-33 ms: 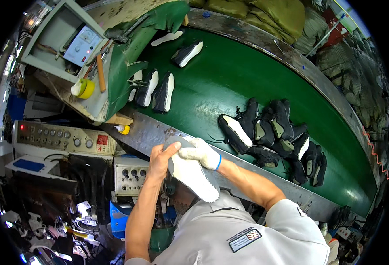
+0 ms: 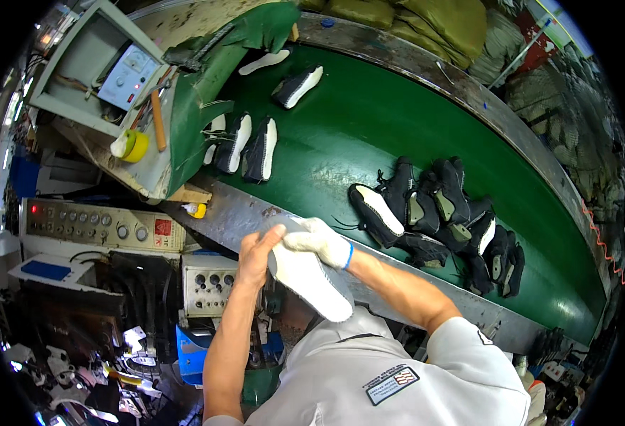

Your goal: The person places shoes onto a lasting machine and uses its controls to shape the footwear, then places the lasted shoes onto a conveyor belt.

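Observation:
Just in front of my body I hold a grey shoe upper [image 2: 305, 280] between both hands, its white stitched underside facing up and one end pointing back toward me. My bare left hand [image 2: 257, 254] grips the far end, thumb pressed on top. My right hand [image 2: 319, 243], in a white knit glove with a blue cuff, is closed over the same end from the right side. The fingers beneath the shoe upper are hidden. Beyond my hands runs a green conveyor belt [image 2: 312, 153] with a metal edge [image 2: 238, 208].
Dark shoes [image 2: 433, 209] lie piled on the belt at right. Several pale-bottomed shoe uppers [image 2: 259, 150] lie farther left. A bench holds a hammer [image 2: 158, 119] and a yellow pot [image 2: 133, 146]. Control panels [image 2: 99, 226] stand at left; sacks [image 2: 440, 28] line the far side.

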A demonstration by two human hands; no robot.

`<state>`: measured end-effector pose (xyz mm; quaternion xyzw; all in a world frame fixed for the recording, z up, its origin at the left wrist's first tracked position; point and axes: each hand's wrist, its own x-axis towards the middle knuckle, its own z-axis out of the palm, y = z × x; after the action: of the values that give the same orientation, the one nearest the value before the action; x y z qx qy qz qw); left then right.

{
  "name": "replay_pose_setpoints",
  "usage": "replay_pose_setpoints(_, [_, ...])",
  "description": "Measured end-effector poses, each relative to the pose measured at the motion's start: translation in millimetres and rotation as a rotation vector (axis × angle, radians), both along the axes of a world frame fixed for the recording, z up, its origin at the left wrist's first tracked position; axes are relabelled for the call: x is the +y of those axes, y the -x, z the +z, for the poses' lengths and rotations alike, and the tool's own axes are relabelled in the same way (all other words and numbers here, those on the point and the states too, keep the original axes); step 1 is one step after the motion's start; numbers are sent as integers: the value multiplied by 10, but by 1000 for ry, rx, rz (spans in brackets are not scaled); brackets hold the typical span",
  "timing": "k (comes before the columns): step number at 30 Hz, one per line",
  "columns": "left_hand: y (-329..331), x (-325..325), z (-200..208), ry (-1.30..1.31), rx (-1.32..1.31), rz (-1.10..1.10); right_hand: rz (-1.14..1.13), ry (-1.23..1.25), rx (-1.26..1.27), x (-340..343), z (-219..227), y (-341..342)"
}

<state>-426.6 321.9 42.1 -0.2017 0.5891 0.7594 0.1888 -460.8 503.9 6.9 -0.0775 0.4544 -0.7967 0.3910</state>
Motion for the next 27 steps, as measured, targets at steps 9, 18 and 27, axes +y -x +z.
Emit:
replay_pose_setpoints(9, [-1199, -1046, -694, 735, -121, 220, -50, -1503, 429, 397, -1102, 2201])
replay_pose_setpoints(18, [-3004, -1338, -455, 1868, -331, 11, 482, -1988, 717, 100, -2602, 2154])
replay_pose_setpoints(27, [-3491, -1343, -476, 2021, -48, -168, -104, -1129, 43, -1563, -2532, 2528])
